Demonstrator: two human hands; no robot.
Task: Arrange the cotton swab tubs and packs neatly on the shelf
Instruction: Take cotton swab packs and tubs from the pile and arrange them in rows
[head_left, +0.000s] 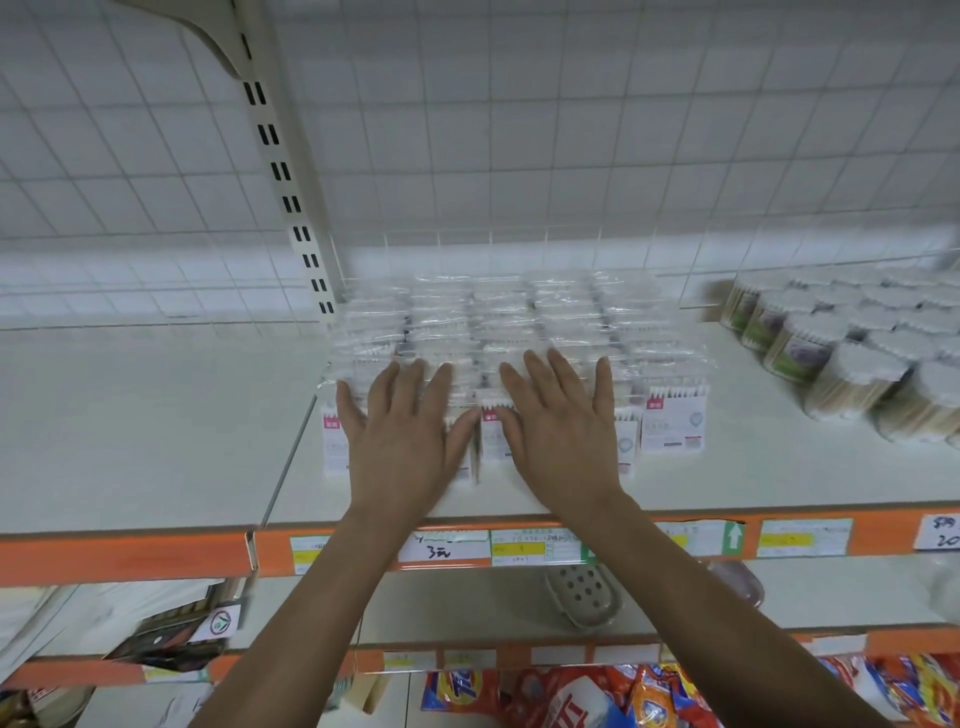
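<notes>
Both hands flat, fingers straight: left hand (400, 431) and right hand (563, 431) press the packs (519, 322); tubs (852, 353) right of the packs.

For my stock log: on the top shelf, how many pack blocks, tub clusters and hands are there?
Pack blocks: 1
Tub clusters: 1
Hands: 2 (left hand, right hand)
Total: 4

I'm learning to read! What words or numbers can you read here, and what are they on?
"3元": handwritten on the white price tag on the orange shelf edge.
"20": white tag at the far right, partly cut off.
Yellow shelf labels, cotton swab packs and bags below: too blurred to read.
</notes>
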